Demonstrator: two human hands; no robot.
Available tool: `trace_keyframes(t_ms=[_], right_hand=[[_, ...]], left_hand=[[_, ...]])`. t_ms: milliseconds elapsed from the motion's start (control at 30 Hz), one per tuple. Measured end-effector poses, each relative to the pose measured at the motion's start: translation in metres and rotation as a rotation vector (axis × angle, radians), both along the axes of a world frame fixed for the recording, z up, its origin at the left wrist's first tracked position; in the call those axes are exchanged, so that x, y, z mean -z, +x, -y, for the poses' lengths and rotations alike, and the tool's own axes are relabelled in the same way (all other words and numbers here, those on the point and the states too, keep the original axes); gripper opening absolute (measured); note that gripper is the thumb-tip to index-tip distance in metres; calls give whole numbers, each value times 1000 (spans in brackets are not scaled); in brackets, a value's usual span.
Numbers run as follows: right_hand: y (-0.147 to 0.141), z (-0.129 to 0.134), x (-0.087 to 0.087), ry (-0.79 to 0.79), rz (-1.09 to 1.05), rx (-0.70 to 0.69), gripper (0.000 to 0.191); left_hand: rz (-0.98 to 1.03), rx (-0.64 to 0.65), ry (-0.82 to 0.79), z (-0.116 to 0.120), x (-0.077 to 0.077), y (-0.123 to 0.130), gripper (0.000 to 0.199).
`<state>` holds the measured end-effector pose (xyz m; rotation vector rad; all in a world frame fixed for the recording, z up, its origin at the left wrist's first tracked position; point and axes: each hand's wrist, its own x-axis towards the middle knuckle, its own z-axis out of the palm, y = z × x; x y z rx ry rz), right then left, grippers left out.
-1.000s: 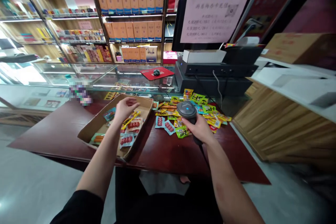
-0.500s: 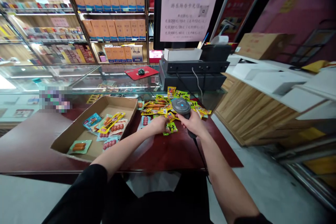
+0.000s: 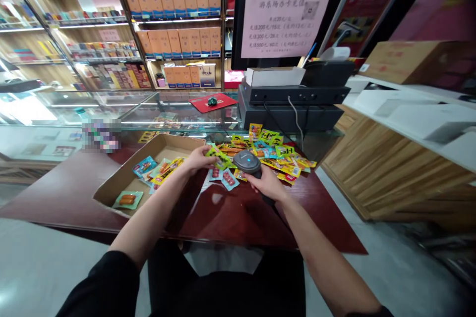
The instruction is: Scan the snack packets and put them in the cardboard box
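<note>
My left hand (image 3: 199, 158) is closed on a yellow-green snack packet (image 3: 220, 157), held above the table beside the right wall of the cardboard tray (image 3: 111, 176). In my right hand (image 3: 270, 184) is a dark grey barcode scanner (image 3: 247, 160), a blue light on its top and its head toward the packet. Behind and right of the scanner spreads a pile of snack packets (image 3: 280, 163), mostly yellow and green. Small sausage packets (image 3: 229, 179) lie below the held packet. Inside the tray are several more, among them a sausage packet (image 3: 127, 199) near its front corner.
A glass display counter (image 3: 171, 115) borders the dark red table (image 3: 219, 218) at the back. On it stand a black cash drawer (image 3: 290, 119), a monitor with a pink notice (image 3: 284, 22) and a red mouse pad (image 3: 203, 104). A wooden cabinet (image 3: 390, 158) stands at the right.
My left hand has lifted the yellow-green packet from the pile and moved left toward the tray. The scanner has shifted slightly left in the right hand. The view has turned a little left.
</note>
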<state>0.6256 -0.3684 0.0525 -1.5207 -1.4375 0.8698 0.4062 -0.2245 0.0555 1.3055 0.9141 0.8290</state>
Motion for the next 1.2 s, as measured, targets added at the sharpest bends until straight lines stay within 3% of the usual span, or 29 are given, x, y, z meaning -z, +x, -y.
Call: trace_keyframes(t_ms=[100,233,567,767,933,1033,1200], right_hand=[[-16,-10,2,37,38,-58,31],[-38,-23,4,172,131,-120,35],[-61,-39,11,179,159,-150,36],[-59,-39,9,193,141,-116,34],[-57,-40,9,220,128,-143,40],[-56,-41,10,225,127,-138,41],[-55,-41,8,205,161,-115,39]], left_hand=[[88,-111,-96,-8,-11,-28,39],[190,-205,-146,-13,-10,-45,29],[300,-172,-193,-18,6,-49,27],[219,-205,-184,-17,4,-48,25],[274,-184,-186,-15,-1,-48,27],[330,-279,-153,-21,-4,-56,28],[430,-580,-7,-34,-9,-82,39]])
